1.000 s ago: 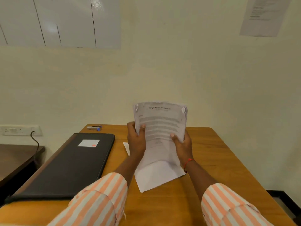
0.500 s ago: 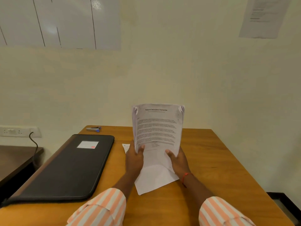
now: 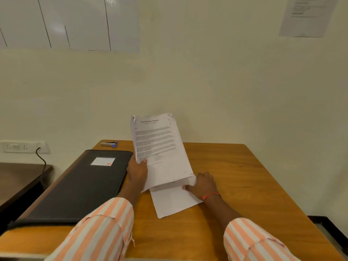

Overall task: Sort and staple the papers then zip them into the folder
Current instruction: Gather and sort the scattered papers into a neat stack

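A stack of printed papers (image 3: pixel 160 147) stands tilted above the wooden table (image 3: pixel 244 176), its top corners dog-eared. My left hand (image 3: pixel 137 172) grips the stack at its lower left edge, thumb on the front page. My right hand (image 3: pixel 203 183) lies low on the table at the stack's bottom right corner, fingers touching the sheets. A loose white sheet (image 3: pixel 175 202) lies flat under the stack. The black zip folder (image 3: pixel 81 183) lies shut at the left, with a white label. A small stapler (image 3: pixel 109 144) sits at the table's far left corner.
The table stands against a cream wall. A wall socket (image 3: pixel 22 146) with a black cable is at the left, above a dark side table (image 3: pixel 18 178). The table's right half is bare wood.
The stack has come down and tilted toward the table. My right hand slid from the stack's side down to its bottom right corner; my left hand still holds the lower left edge.
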